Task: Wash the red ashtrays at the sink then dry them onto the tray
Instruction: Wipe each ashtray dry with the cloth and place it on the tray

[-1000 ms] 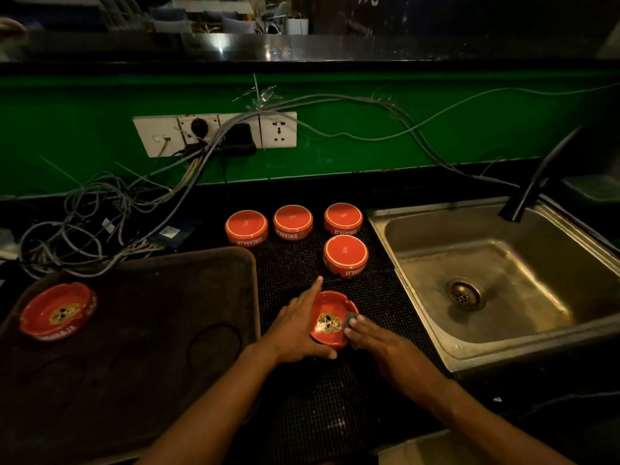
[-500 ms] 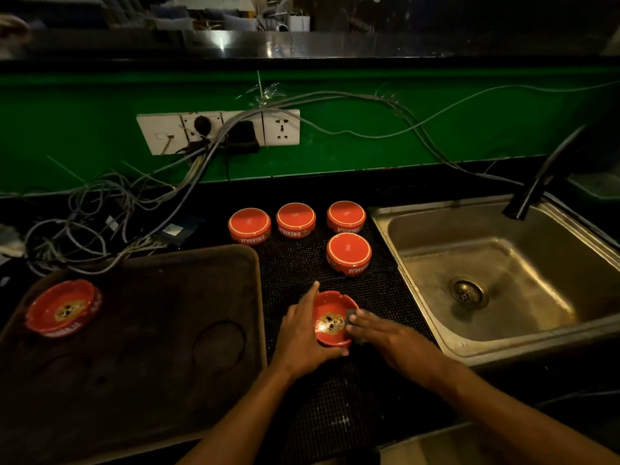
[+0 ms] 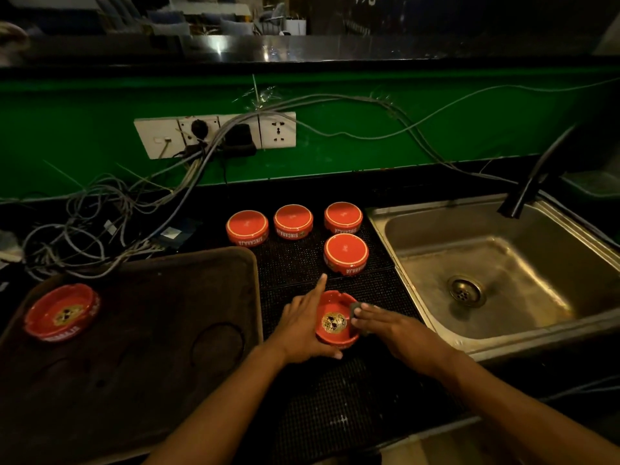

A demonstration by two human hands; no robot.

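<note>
While the left hand curls its thumb and fingers round the near rim of an upright red ashtray, forefinger stretched toward 12 o'clock, the right hand presses a small dark pad against the bowl's rim at 3 o'clock with nearly straight fingers. Both rest on the black dotted mat covering the surface. Four more ashtrays sit upside down at 12 o'clock, the nearest just beyond the forefinger. At 9 o'clock another ashtray lies upright on the brown tray. At 3 o'clock is the steel sink.
</note>
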